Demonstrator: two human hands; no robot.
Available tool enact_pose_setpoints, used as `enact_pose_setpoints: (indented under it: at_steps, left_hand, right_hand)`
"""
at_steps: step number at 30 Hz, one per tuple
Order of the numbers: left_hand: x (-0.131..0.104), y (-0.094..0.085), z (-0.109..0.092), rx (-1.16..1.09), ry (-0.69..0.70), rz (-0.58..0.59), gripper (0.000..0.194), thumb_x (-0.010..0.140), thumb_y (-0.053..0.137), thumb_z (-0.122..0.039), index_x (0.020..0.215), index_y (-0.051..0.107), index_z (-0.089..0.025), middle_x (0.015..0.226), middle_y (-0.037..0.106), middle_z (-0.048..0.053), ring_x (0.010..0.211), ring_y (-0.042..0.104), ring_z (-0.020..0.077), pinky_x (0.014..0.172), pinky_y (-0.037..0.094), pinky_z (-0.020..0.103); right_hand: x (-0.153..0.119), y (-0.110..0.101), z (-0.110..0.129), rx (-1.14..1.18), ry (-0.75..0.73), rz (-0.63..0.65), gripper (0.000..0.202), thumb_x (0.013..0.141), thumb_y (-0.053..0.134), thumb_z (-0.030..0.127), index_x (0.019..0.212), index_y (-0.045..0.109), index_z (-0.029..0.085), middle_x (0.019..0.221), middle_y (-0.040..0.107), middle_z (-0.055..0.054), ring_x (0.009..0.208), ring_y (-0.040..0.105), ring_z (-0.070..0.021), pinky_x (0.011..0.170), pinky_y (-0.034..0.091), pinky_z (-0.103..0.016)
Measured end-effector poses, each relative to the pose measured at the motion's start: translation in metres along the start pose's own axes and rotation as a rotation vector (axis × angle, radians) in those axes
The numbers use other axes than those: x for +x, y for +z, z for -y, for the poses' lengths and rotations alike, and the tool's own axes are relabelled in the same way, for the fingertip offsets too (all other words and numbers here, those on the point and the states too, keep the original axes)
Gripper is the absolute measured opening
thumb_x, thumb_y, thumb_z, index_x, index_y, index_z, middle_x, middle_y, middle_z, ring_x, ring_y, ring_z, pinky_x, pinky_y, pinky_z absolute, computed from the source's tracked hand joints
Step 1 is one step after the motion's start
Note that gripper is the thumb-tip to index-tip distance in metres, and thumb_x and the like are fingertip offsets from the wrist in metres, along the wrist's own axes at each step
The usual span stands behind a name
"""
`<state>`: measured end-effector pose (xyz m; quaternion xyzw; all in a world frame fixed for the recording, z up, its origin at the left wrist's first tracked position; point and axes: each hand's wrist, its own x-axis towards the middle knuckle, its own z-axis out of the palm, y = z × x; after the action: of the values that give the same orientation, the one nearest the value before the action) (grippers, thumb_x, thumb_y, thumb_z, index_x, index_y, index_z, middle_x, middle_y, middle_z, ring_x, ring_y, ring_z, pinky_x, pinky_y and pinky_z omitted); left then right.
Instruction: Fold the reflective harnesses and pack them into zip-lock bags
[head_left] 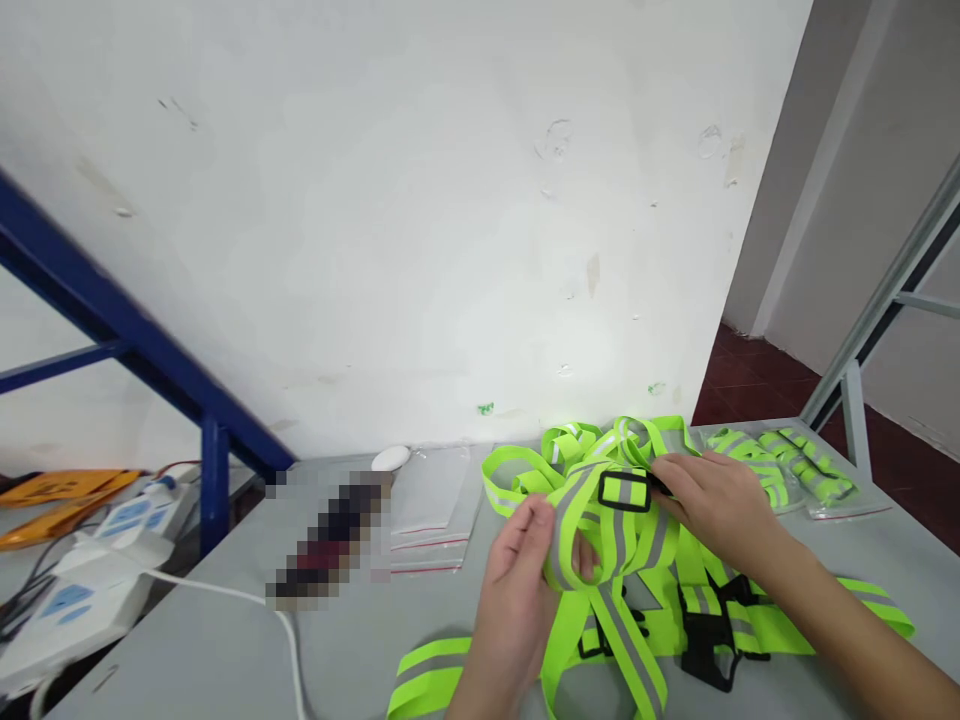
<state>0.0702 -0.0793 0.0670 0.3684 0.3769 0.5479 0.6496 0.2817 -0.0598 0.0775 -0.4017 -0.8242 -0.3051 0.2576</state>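
Observation:
Neon yellow-green straps [630, 645] with grey reflective stripes and black buckles lie in a loose heap on the grey table [360, 660]. Above the heap, my left hand [517, 580] pinches a looped part of the strap between thumb and fingers. My right hand [712, 500] is closed at the upper side of the same bundle, beside a black rectangular slider buckle [624, 491] threaded on the strap; its fingertips are partly hidden. A black side-release buckle [707, 640] rests on the webbing below my right hand.
Bagged folded straps [810, 465] sit at the right back. Clear zip bags [431, 500], a white oval object [391, 458] and a pixelated item stand left of centre. A white cable [225, 592] runs from power strips [97, 580]. A wall rises behind; metal frames flank the table.

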Motion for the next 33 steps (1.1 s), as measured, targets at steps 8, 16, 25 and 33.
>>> enact_pose_setpoints:
  at_steps: [8, 16, 25, 33]
  left_hand:
    - [0.006, 0.010, -0.004, 0.182, 0.041, -0.148, 0.031, 0.078, 0.070, -0.047, 0.071, 0.056, -0.020, 0.076, 0.053, -0.001, 0.072, 0.052, 0.0147, 0.070, 0.044, 0.024]
    - [-0.002, 0.019, 0.040, 0.288, -0.075, 0.007, 0.044, 0.080, 0.064, -0.055, 0.067, 0.042, -0.020, 0.062, 0.032, -0.007, 0.056, 0.029, 0.0091, 0.053, 0.029, 0.021]
    - [0.004, 0.010, 0.016, 0.505, -0.062, 0.132, 0.053, 0.084, 0.062, -0.051, 0.126, 0.044, -0.025, 0.084, 0.061, 0.001, 0.074, 0.056, 0.0178, 0.066, 0.045, 0.027]
    - [-0.009, 0.019, -0.007, 0.686, 0.001, 0.254, 0.051, 0.090, 0.055, -0.036, 0.135, 0.034, -0.023, 0.120, 0.062, 0.011, 0.102, 0.061, 0.0260, 0.084, 0.048, 0.035]
  right_hand:
    - [0.002, 0.009, 0.007, 0.025, -0.078, 0.035, 0.013, 0.092, 0.048, 0.006, 0.089, 0.057, 0.014, 0.079, 0.071, -0.004, 0.065, 0.064, -0.0151, 0.057, 0.030, -0.030]
    - [0.004, 0.009, 0.006, 0.333, 0.440, 0.312, 0.020, 0.079, 0.060, 0.018, 0.098, 0.058, 0.023, 0.079, 0.073, 0.001, 0.059, 0.066, -0.0183, 0.052, 0.038, -0.025]
    - [0.009, -0.009, 0.005, 0.679, 0.518, 0.499, 0.022, 0.085, 0.055, 0.023, 0.107, 0.055, 0.025, 0.096, 0.072, -0.003, 0.079, 0.069, -0.0219, 0.063, 0.047, -0.030]
    - [0.013, -0.020, 0.008, 0.720, 0.449, 0.539, 0.073, 0.082, 0.064, 0.020, 0.146, 0.029, 0.026, 0.115, 0.070, -0.009, 0.097, 0.069, -0.0270, 0.074, 0.053, -0.035]
